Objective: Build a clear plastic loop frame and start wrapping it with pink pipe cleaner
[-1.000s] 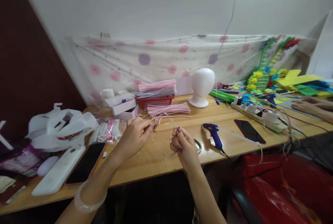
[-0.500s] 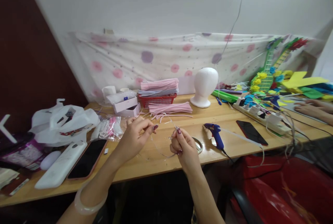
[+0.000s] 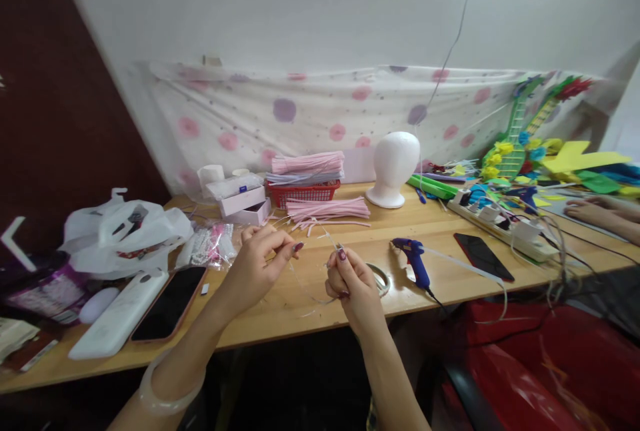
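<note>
Over the table's front part, my left hand [image 3: 265, 256] pinches a thin pale wire between thumb and fingertips. My right hand [image 3: 354, 281] is closed with thumb against forefinger, gripping the same wire hoop [image 3: 326, 233] on its right side. Small whitish bits sit along the hoop near its top. Its lower curve hangs between my hands and is faint against the wood. Just right of my right hand, partly behind it, lies a roll of tape [image 3: 383, 279]. A bundle of pink pipe cleaners [image 3: 330, 209] lies beyond the hoop.
A blue glue gun [image 3: 414, 261] and a dark phone [image 3: 483, 257] lie to the right, near a power strip [image 3: 505, 227]. A white foam head [image 3: 396, 167] stands behind. Phones, a plastic bag [image 3: 125, 231] and a purple tub crowd the left. Another person's hands [image 3: 600, 209] are far right.
Both hands keep nearly the same grip and place. The hoop has tilted very slightly between them, and the whole view has shifted a little.
</note>
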A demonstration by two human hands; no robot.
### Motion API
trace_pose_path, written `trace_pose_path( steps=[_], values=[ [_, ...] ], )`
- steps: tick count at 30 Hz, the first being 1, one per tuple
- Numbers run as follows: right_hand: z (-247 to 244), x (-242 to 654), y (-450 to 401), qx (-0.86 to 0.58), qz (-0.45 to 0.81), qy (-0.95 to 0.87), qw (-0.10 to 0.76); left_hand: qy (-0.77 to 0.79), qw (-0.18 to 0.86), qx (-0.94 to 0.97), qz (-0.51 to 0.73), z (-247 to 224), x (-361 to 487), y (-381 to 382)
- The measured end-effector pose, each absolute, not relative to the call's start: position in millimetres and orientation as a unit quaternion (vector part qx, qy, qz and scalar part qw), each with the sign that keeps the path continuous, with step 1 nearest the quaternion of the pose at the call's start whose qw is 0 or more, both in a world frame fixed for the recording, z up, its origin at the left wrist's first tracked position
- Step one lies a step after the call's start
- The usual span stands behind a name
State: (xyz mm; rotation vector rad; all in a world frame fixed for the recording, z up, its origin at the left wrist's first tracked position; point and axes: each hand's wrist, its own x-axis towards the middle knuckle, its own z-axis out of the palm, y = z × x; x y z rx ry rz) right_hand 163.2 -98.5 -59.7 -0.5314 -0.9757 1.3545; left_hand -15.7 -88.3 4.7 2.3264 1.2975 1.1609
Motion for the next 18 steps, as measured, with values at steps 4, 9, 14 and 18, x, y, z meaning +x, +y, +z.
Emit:
trace_pose_path(
  steps=[4,9,14,18],
  values=[
    [-62,163,-102,-0.228,0.588,-0.438,0.641,0.446,0.117,0.796,0.393,4,-16,-89],
    [-60,163,-105,-0.224,0.595,-0.433,0.639,0.45,0.113,0.798,0.384,1,-18,-88],
    [-59,171,-99,-0.252,0.639,-0.436,0.582,0.431,0.166,0.803,0.376,-1,-21,-89],
    [-64,176,-92,-0.298,0.639,-0.451,0.547,0.429,0.198,0.803,0.363,-10,-20,-87]
  ],
)
